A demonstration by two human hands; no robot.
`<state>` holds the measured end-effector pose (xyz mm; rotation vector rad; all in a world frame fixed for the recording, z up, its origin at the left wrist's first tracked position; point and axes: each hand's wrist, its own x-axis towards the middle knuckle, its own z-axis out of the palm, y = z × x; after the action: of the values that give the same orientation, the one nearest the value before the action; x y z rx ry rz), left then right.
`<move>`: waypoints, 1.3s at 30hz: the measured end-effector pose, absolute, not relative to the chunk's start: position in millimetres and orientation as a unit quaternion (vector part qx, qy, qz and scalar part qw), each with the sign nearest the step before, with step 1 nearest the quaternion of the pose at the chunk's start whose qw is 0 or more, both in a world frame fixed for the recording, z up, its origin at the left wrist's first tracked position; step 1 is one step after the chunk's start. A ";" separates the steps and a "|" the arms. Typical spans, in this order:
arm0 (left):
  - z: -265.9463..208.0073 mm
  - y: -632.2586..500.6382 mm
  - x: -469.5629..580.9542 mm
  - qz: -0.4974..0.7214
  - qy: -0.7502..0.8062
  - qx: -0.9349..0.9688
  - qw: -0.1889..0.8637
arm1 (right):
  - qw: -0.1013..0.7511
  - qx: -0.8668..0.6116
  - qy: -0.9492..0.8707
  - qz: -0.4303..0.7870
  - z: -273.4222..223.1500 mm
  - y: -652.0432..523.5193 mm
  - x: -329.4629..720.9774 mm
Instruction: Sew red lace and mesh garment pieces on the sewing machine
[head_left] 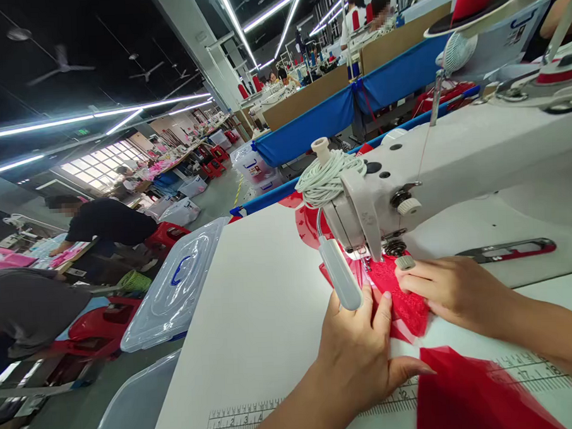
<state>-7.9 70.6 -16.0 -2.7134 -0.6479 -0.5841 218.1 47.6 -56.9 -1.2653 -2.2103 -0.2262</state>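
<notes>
A red lace piece lies under the needle area of a white sewing machine, with smooth, sheer red fabric beneath it. My left hand rests flat on the near left edge of the fabric, fingers stretched forward and thumb spread out to the right. On the lace's right side, my right hand has its fingers bent together, gripping the edge. The presser foot stands just beyond my left fingertips. A separate sheer red cloth lies close to my left thumb. The lamp head partly hides my left fingers.
A small white lamp hangs in front of the needle. Thread snips lie beneath the machine arm. A printed ruler runs along the white table's near edge. Left of it stands a lidded plastic bin. Other people sit farther away.
</notes>
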 end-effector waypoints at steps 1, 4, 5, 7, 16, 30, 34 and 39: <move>-16.3 69.6 -8.0 -0.205 -0.224 -0.940 0.157 | 0.288 -0.471 -0.829 -0.089 -56.8 47.8 218.0; -16.5 68.1 -8.7 -0.204 -0.220 -0.937 0.177 | 0.292 -0.463 -0.831 -0.101 -56.0 48.4 217.5; -16.6 68.0 -8.8 -0.204 -0.220 -0.937 0.178 | 0.296 -0.463 -0.829 -0.103 -55.7 48.5 217.3; -17.1 68.2 -8.9 -0.207 -0.223 -0.937 0.174 | 0.303 -0.463 -0.826 -0.107 -54.7 48.6 216.7; -20.1 71.5 -9.6 -0.197 -0.236 -0.935 0.176 | 0.309 -0.457 -0.824 -0.125 -49.8 51.6 215.7; -14.0 75.1 -6.8 -0.184 -0.182 -0.952 0.164 | 0.268 -0.474 -0.826 -0.145 -41.3 51.6 217.0; -18.6 76.0 -4.5 -0.242 -0.194 -0.935 0.171 | 0.256 -0.480 -0.827 -0.140 -38.8 47.1 216.6; -22.3 84.8 -2.8 -0.275 -0.214 -0.936 0.049 | 0.262 -0.471 -0.826 -0.165 -35.1 43.6 213.9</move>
<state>-2.8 84.8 -22.3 -2.8526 -0.6514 -0.8386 213.9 43.6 -35.1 -1.2741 -2.2344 -0.4454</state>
